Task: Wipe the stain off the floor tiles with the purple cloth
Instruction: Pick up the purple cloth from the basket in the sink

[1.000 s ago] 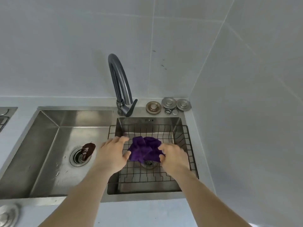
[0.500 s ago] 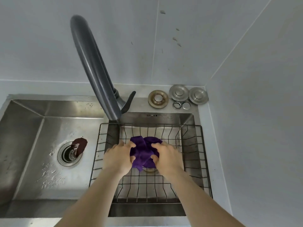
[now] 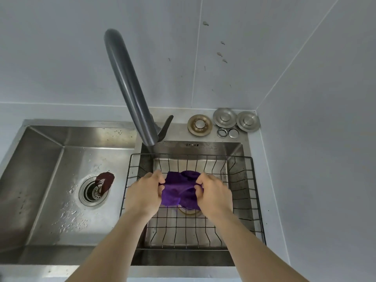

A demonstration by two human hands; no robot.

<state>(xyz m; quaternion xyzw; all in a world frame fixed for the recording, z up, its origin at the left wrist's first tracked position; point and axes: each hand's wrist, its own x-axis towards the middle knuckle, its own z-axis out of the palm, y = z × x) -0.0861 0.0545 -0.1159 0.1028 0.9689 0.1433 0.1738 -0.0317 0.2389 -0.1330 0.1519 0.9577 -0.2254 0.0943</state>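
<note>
Our fingers [image 3: 160, 181] are curled shut on both sides of the crumpled purple cloth [image 3: 180, 188]: our left hand [image 3: 145, 193] pinches its 9 o'clock edge and our right hand [image 3: 213, 193] grips its 3 o'clock edge, so the fabric is stretched between them. The cloth sits over the black wire basket [image 3: 252, 192] that rests in the smaller right basin of the stainless steel double sink [image 3: 81, 135].

Our fingertips are tucked into the folds and cannot be seen, and the cloth covers most of the brass-rimmed drain [image 3: 190, 211] below it; only a sliver shows at 6 o'clock of the fabric. Whether the cloth touches the basket floor we cannot tell. Our forearms run off the bottom edge of the view, and the tip of the dark grey curved tap spout [image 3: 130, 86] blurs against the basin's back wall.

Compared with half a second ago, our hands have pulled apart and the bunched cloth has opened wider between them.

At 12 o'clock the spout hangs above the basket's far rim, well clear of our knuckles. The basket's wire walls stand near our right hand at 3 o'clock. The left basin at 9 o'clock lies open, with a dark brown stopper [image 3: 105, 180] tilted on its round strainer drain [image 3: 92, 191]. Round metal drain covers [image 3: 224, 118] lie on the ledge at 1 o'clock.
</note>
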